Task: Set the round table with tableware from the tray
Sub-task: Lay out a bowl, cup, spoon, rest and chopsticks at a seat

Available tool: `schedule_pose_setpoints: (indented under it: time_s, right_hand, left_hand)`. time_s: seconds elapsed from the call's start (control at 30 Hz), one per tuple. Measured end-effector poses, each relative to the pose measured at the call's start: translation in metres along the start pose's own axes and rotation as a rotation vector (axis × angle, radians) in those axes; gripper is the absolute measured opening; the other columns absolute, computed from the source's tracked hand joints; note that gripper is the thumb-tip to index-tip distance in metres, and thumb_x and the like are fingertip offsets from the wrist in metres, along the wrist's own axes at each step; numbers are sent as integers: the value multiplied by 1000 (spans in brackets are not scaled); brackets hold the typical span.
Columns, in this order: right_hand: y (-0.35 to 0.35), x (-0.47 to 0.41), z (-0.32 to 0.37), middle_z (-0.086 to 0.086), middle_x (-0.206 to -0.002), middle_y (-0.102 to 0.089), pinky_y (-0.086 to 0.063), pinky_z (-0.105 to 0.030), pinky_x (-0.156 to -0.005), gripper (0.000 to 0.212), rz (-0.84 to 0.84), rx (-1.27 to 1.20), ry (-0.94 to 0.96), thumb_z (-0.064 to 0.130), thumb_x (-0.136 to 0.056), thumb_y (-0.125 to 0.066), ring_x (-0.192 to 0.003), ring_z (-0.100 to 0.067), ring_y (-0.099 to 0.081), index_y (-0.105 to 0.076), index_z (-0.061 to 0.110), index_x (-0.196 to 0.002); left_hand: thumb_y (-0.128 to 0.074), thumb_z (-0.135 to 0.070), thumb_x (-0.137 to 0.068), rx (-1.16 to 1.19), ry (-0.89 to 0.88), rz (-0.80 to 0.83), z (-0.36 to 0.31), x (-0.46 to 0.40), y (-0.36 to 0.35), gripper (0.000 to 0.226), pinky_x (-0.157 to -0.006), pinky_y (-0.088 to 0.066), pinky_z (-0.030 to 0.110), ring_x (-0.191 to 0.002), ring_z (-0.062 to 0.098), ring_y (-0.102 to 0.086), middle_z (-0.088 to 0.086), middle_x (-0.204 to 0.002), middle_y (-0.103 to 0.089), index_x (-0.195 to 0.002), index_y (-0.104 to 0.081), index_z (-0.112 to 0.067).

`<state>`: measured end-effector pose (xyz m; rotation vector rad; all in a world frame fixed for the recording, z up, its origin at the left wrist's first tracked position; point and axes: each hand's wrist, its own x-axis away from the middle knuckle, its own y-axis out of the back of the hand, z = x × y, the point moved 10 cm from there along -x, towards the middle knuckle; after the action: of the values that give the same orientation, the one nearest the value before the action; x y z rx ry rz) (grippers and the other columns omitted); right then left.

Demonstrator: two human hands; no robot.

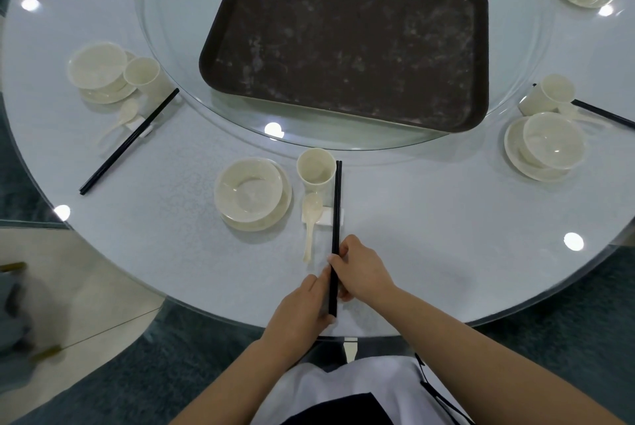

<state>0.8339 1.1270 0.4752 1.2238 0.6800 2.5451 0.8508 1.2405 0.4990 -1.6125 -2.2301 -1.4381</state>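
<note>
Round table (429, 218), dark tray (343, 40) on glass turntable. Black chopsticks (336, 218) lie across white rest (326, 217), right of spoon (311, 218). Right hand (360, 270) and left hand (302, 311) pinch their near ends, fingers narrow.

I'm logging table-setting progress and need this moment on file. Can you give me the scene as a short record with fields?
tray: dark tray on the glass turntable, nothing on it
nearest setting: bowl on a plate, cup, spoon and black chopsticks across a white rest
left hand: left hand touches the chopsticks' near end
right hand: right hand pinches the chopsticks
other settings: laid at left and right
</note>
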Motion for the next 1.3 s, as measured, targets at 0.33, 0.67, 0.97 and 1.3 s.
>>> schedule_pose_setpoints:
  time_s: [0.33,0.67,0.97,1.3]
  right_hand:
    - [0,0,-3,-5,-77,-66,-61,-35,-65,14,-2,-29,-9,33,-98,-49,-61,-19,-67,-45,21,-94]
    - [27,2,-3,-6,-69,-66,-59,-34,-55,27,-85,-121,-24,46,-95,-51,-48,-18,-65,-46,19,-89]
    - [80,-17,79,-4,-76,-62,-60,-41,-62,39,-214,-266,155,37,-95,-53,-55,-23,-66,-45,19,-128]
    - [82,-39,108,-2,-89,-60,-60,-37,-53,44,-200,-189,144,20,-95,-49,-54,-25,-67,-39,23,-138]
  left_hand:
    - [-66,-28,-88,25,-19,-23,-1,2,0,78,-81,-48,21,-93,11,-58,-2,-114,-51,-150,-18,-27]
    - [-58,-41,-92,111,-68,-119,-5,20,20,66,-69,-36,9,-75,2,-49,-17,-100,-47,-149,-26,-32]
    - [-56,-23,-94,432,262,-690,53,29,121,45,-57,-40,16,-66,8,-56,-7,-74,-53,-134,-38,-29]
    - [-52,-23,-96,638,550,-777,126,29,150,68,-63,-38,22,-65,13,-53,0,-66,-43,-154,-17,-31]
